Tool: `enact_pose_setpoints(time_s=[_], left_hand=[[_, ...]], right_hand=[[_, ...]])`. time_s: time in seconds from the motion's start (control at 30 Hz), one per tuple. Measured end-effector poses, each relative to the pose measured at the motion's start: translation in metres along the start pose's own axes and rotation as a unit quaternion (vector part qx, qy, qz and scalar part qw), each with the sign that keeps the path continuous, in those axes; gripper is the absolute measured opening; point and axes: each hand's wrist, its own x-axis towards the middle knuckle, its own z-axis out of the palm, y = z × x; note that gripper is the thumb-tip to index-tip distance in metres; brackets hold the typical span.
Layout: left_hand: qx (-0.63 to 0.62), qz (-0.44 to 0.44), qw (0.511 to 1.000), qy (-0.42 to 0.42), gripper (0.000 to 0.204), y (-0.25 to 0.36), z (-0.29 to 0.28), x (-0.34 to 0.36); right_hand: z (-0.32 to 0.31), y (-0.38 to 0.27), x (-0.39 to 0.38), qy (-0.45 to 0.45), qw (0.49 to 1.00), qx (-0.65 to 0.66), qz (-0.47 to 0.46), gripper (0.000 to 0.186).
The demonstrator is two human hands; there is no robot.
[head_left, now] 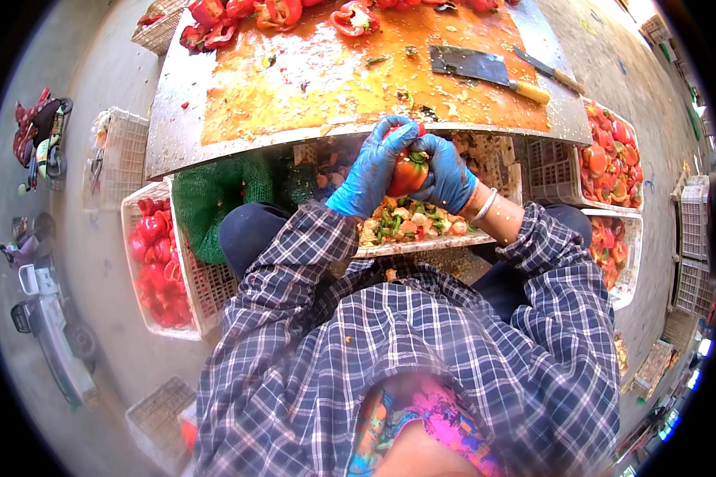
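Observation:
My left hand (374,171) and my right hand (445,171), both in blue gloves, are closed round a red bell pepper (407,175) with a green stem, its top edge showing between the fingers. The pepper is held over a pale crate (390,246) holding green, white and red scraps (410,219), just below the near edge of the metal work table (175,151). On the table's orange-stained surface lie a cleaver (469,65) with a yellow handle and a narrower knife (545,65), both right of my hands.
Red peppers (278,12) pile along the table's far side. Crates of peppers stand at left (155,262) and right (608,159), with green mesh sacking (203,207) beside the left one. Scooters (44,135) and stacked crates (692,222) are farther out.

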Motion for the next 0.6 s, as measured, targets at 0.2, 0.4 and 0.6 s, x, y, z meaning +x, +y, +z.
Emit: enact_pose_setpoints(time_s=[0.2, 0.4, 0.6], left_hand=[[-0.021, 0.078, 0.99, 0.119, 0.028, -0.016, 0.0, 0.008], [-0.195, 0.031, 0.97, 0.139, 0.025, -0.033, 0.009, 0.025], [-0.237, 0.034, 0.966, 0.101, 0.03, -0.018, -0.013, 0.025]], right_hand=[[0.032, -0.01, 0.014, 0.158, 0.781, -0.529, -0.293, 0.036], [0.023, 0.0, 0.022, 0.268, 0.768, -0.449, -0.37, 0.03], [0.037, -0.055, -0.002, 0.127, 0.939, 0.24, -0.211, 0.016]])
